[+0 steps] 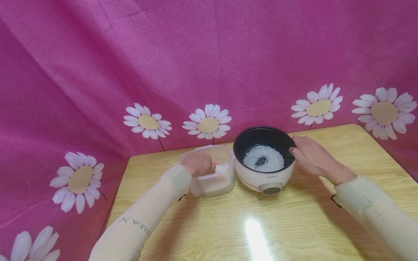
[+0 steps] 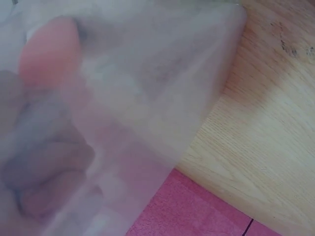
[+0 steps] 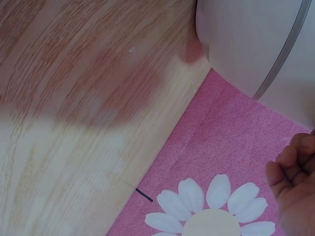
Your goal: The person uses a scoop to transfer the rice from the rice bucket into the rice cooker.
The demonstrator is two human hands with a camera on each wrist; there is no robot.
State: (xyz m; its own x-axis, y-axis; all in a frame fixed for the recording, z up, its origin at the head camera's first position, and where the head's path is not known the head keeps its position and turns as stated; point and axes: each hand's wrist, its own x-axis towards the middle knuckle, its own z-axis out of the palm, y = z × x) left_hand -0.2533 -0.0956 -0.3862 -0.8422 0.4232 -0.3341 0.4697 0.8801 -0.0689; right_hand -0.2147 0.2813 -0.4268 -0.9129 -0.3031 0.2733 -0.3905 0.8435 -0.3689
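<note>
My left hand (image 1: 198,164) reaches into a translucent plastic container (image 1: 217,185) with white rice (image 1: 222,168) at its bottom. Its curled fingers hold a small red scoop (image 1: 214,164), mostly hidden by the hand. Through the cloudy wall in the left wrist view, the fingers (image 2: 49,172) and the scoop (image 2: 50,53) look blurred. To the right stands a white rice cooker (image 1: 248,178) with a black inner pot. A ring of rice (image 1: 266,159) lies in it, with the dark bottom showing at the centre. My right hand (image 1: 310,154) grips the cooker's right rim, thumb on the edge.
The wooden table (image 1: 202,224) runs back to a pink cloth (image 1: 209,54) printed with white daisies. The container and cooker stand side by side, close together, near the table's back edge. A tiny white grain (image 3: 132,49) lies on the wood right of the cooker.
</note>
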